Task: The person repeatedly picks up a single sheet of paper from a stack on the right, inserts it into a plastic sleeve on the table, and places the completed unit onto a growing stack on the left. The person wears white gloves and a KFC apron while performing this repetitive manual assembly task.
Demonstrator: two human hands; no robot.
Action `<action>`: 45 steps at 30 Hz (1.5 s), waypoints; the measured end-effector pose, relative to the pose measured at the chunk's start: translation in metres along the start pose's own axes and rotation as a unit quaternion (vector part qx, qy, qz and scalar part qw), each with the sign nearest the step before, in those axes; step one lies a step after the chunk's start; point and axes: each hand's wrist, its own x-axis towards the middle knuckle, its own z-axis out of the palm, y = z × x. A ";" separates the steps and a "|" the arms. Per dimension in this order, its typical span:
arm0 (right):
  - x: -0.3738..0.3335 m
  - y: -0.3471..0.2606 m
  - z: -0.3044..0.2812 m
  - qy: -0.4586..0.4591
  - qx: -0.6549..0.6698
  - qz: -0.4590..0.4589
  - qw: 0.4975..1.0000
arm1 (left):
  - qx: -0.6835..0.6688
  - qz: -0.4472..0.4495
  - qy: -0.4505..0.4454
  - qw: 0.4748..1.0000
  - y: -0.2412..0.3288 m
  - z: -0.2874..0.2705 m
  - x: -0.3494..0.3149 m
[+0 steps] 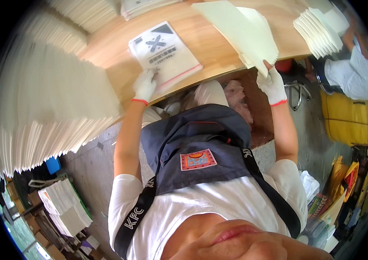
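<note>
My left hand [145, 84], in a white glove with a red cuff, grips the near left edge of a flat plastic bag [176, 71]. The bag lies on the wooden table, with dark print on its white face and a red line along its near edge. Part of it is blurred. In a matching glove, my right hand [272, 85] pinches the near corner of a few cream paper sheets [240, 32]. These sheets fan out across the table and overhang its front edge at that corner. The fingertips under the sheets are partly hidden.
Tall stacks of pale paper [58, 91] rise along the left side. A fanned paper pile [318, 32] sits on the table [212, 45] at the far right. Beyond the right edge, another person [353, 71] is near a yellow bag [348, 117]. More paper [64, 206] stands at lower left.
</note>
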 end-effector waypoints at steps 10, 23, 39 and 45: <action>-0.034 0.098 0.014 0.213 -0.221 0.097 0.947 | -0.080 0.000 0.067 0.995 -0.006 0.010 -0.011; -0.051 0.127 -0.021 0.105 -0.119 0.095 0.983 | -0.136 -0.041 0.119 0.983 0.003 0.004 -0.017; -0.052 0.087 -0.065 -0.017 -0.016 0.058 0.998 | -0.187 0.011 0.082 0.979 -0.007 0.011 -0.031; -0.002 -0.003 0.009 0.193 -0.045 -0.144 0.970 | -0.185 -0.017 0.079 0.979 -0.001 0.013 -0.033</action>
